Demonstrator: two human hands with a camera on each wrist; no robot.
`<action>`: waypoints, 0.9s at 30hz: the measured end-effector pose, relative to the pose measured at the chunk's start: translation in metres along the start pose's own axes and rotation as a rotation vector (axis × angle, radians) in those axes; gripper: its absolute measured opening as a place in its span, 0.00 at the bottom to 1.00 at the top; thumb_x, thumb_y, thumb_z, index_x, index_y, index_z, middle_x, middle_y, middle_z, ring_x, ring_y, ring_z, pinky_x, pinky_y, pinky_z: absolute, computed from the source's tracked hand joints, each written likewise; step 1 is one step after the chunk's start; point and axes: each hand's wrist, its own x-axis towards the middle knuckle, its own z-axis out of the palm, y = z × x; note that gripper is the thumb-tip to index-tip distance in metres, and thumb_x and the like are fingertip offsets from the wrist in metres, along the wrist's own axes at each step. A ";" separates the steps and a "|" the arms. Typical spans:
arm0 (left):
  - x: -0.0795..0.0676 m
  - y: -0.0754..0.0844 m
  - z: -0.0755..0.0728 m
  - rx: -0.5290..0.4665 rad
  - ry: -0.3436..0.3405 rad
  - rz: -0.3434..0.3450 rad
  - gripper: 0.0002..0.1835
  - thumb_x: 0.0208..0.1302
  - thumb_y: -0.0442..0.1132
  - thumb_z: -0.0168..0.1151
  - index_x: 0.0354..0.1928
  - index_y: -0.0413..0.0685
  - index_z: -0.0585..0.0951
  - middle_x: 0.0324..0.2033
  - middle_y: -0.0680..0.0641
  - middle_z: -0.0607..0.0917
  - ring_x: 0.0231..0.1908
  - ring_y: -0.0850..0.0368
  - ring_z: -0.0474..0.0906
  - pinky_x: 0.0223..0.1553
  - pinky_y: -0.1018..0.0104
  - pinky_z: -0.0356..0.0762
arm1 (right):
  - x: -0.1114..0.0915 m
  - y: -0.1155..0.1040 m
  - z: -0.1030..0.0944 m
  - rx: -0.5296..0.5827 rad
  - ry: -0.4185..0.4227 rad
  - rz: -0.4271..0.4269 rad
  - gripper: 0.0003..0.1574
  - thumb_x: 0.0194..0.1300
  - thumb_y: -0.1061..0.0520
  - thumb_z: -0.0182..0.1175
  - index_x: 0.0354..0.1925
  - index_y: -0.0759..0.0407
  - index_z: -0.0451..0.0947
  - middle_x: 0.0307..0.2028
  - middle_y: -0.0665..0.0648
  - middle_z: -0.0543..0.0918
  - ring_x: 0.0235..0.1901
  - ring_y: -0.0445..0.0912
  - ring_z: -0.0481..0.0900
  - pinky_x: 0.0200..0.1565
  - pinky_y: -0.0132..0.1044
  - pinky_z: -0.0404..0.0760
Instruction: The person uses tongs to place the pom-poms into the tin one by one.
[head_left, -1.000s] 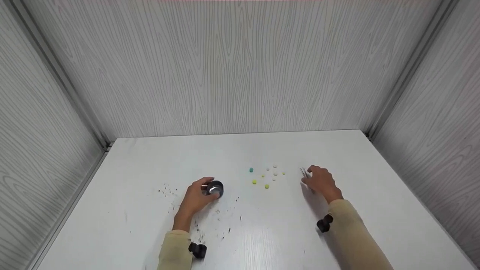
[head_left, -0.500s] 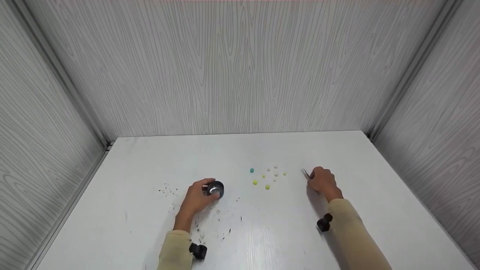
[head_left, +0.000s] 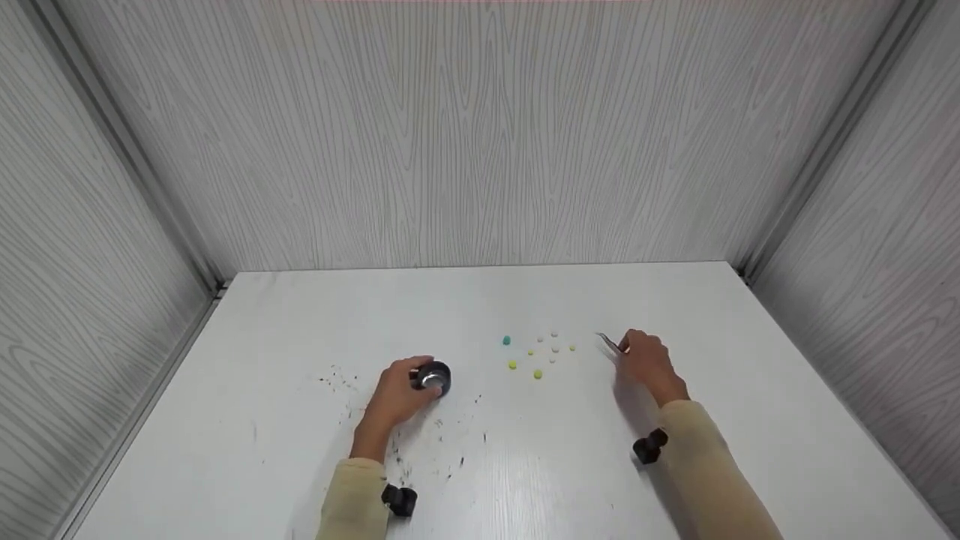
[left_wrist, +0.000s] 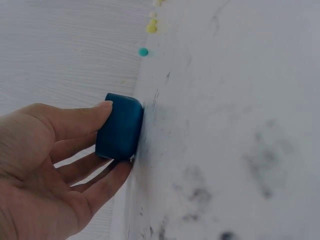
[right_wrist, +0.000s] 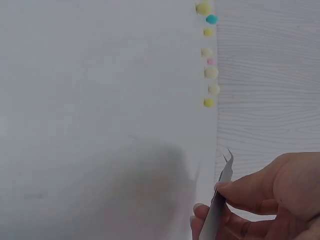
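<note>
My left hand [head_left: 395, 391] grips a small round cup [head_left: 434, 379], dark blue outside and shiny metal inside, standing on the white table. In the left wrist view the cup's blue side [left_wrist: 120, 126] shows between thumb and fingers. Off to the right, my right hand [head_left: 649, 363] pinches metal tweezers [head_left: 611, 343]. Their curved tips [right_wrist: 229, 156] are slightly apart with nothing between them. Between the hands lie several small pompom-like balls: a teal ball [head_left: 507, 340], yellow balls [head_left: 538, 373] and pale ones [head_left: 555, 349]. A pink ball [right_wrist: 211, 61] also appears in the right wrist view.
Dark specks and smudges [head_left: 397, 457] mark the table [head_left: 570, 465] around the left forearm. Grey wood-grain panels [head_left: 480, 135] enclose the table at the back and both sides. A small black device [head_left: 649, 446] sits on each sleeve.
The tweezers have turned in my right hand, their tips now pointing further left, and the fingers have shifted their hold. My left hand keeps the cup in nearly the same place.
</note>
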 end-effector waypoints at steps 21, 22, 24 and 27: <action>0.001 -0.003 0.000 -0.023 -0.002 0.003 0.29 0.63 0.29 0.69 0.67 0.39 0.77 0.63 0.32 0.81 0.60 0.35 0.82 0.61 0.44 0.81 | -0.002 -0.033 0.008 0.119 0.036 -0.291 0.05 0.71 0.63 0.62 0.43 0.64 0.84 0.40 0.64 0.87 0.37 0.51 0.82 0.38 0.41 0.80; 0.001 -0.003 0.000 -0.020 -0.001 0.001 0.29 0.63 0.29 0.69 0.67 0.39 0.77 0.62 0.32 0.81 0.60 0.35 0.82 0.61 0.44 0.81 | -0.003 -0.036 0.008 0.119 0.035 -0.294 0.05 0.71 0.63 0.63 0.42 0.63 0.85 0.40 0.63 0.87 0.37 0.50 0.81 0.39 0.41 0.80; 0.002 -0.003 0.000 -0.014 -0.002 -0.001 0.29 0.63 0.29 0.70 0.67 0.39 0.77 0.62 0.32 0.81 0.59 0.36 0.82 0.61 0.45 0.81 | -0.005 -0.039 0.009 0.125 0.028 -0.295 0.05 0.69 0.63 0.65 0.41 0.62 0.87 0.39 0.62 0.88 0.37 0.50 0.81 0.39 0.41 0.79; 0.003 -0.002 0.000 -0.015 -0.002 0.005 0.29 0.63 0.29 0.70 0.67 0.38 0.77 0.62 0.32 0.81 0.59 0.35 0.82 0.61 0.45 0.80 | -0.008 -0.044 0.010 0.135 0.025 -0.301 0.06 0.68 0.64 0.66 0.42 0.60 0.89 0.38 0.59 0.87 0.37 0.49 0.80 0.39 0.39 0.78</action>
